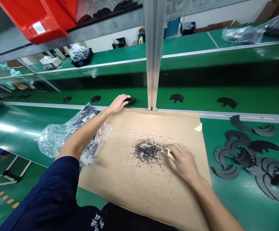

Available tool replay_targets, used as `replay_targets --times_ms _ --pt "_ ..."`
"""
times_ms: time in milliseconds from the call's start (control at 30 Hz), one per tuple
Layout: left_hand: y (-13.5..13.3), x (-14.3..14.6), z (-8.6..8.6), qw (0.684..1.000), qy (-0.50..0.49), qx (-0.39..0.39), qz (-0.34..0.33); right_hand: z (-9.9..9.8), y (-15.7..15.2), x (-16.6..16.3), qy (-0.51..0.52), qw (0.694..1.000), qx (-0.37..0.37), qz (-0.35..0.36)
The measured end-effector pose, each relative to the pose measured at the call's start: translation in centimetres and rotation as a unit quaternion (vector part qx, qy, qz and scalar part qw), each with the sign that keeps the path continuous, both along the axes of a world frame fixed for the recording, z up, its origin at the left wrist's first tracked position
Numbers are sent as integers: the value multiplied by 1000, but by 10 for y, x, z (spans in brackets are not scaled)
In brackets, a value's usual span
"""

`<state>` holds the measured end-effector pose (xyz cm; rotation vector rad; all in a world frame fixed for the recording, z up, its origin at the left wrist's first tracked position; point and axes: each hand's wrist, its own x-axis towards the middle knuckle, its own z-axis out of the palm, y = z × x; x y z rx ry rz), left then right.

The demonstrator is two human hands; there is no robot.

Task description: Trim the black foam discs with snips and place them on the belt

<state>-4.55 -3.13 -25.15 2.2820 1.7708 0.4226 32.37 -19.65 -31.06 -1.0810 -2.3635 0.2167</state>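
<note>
My left hand (119,103) reaches out over the far green belt, fingers closed on a dark plastic part (131,100) that is partly hidden and blurred. My right hand (184,160) is wrapped round small nippers with cream handles (171,156) and a short metal head. Their tip is at the right edge of a pile of black plastic scraps (147,150), scattered over a brown cardboard sheet (134,195). To the right, a loose heap of curved black plastic parts (245,157) lies on the green table.
Clear plastic bags (57,138) lie under my left forearm. A metal post (155,57) rises behind the cardboard. Fan-shaped black parts (177,98) sit spaced along the belt (197,93). A red bin (45,19) hangs over the upper left.
</note>
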Motion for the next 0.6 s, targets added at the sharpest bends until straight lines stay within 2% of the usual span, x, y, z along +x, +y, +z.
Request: replay_targets --times_ms 100,200,300,367,400,500,600 --pt "7 -2 0 1000 22 -12 1 -1 -4 5 -18 1000 -6 -8" --pt "-7 9 10 999 30 -8 -29 -1 -9 5 -25 1000 3 -15" --pt "-24 48 22 986 9 -46 -160 0 -13 3 -30 999 7 -27" --pt "-29 90 25 960 10 -77 -270 1 -15 2 -39 999 -1 -31" --pt "-28 114 26 956 35 -75 -280 2 -15 2 -41 999 -6 -31" --pt "-8 185 22 976 65 -54 -203 3 -15 3 -43 999 -9 -26" --pt "21 231 17 991 47 -50 -113 5 -14 1 -52 999 0 -7"
